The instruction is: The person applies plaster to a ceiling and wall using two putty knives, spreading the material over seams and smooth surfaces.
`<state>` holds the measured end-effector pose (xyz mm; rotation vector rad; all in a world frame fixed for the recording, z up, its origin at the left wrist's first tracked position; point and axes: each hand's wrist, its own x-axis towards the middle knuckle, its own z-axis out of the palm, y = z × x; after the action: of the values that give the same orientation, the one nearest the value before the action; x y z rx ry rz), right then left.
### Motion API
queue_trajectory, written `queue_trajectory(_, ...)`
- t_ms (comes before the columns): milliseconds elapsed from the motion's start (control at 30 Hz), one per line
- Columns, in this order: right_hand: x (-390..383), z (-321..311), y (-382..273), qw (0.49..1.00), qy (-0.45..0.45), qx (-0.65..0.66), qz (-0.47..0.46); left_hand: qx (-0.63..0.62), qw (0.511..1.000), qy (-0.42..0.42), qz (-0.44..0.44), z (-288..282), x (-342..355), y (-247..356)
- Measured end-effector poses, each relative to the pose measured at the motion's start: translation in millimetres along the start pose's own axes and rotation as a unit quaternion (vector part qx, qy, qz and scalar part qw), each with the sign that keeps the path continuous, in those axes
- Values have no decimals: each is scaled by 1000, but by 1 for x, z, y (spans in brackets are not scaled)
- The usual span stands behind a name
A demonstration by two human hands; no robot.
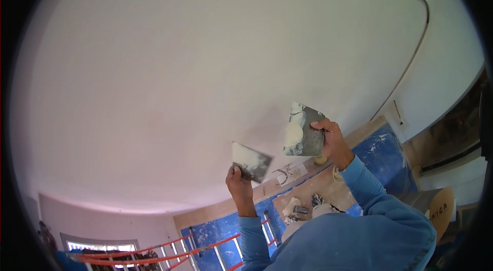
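Observation:
My left hand (239,185) is closed on a putty knife (252,162), its flat blade smeared with white filler and tilted up before the wall. In my right hand (333,140) is a second, wider putty knife (311,140), held with the thumb across the grey blade. A thick white lump of filler (294,135) clings to that blade's left side. Both handles are hidden by my fingers. The two blades are apart, with a gap between them. Beyond them rises a large, smooth pale wall (169,65); whether either blade touches it, I cannot tell.
An orange ladder with pale rungs (197,250) stands at the lower left. Blue sheeting (382,155), splashed white, and a brown board (328,189) cover the floor. A large brown roll (439,212) lies at the right. A narrow groove (411,65) runs down the right-hand wall.

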<state>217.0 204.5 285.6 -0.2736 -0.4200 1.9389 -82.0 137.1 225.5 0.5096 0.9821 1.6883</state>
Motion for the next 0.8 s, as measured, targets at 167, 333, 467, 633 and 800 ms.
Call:
queue_trajectory(167, 25, -20, 62, 996, -56, -47, 56, -457, 815, -240, -264, -66, -17, 8)
queue_trajectory(333, 39, -39, 111, 989, -81, -83, 90, -479, 789, -254, -289, -47, -60, 6)
queue_trajectory(467, 28, -15, 122, 982, -71, -134, 108, -454, 814, -177, -316, -66, -70, -25)
queue_trajectory(633, 15, -13, 145, 948, -136, -236, 165, -429, 854, -47, -289, -100, -75, -74)
queue_trajectory(800, -1, 7, 149, 952, -38, -240, 187, -162, 956, 131, -206, -141, -68, -85)
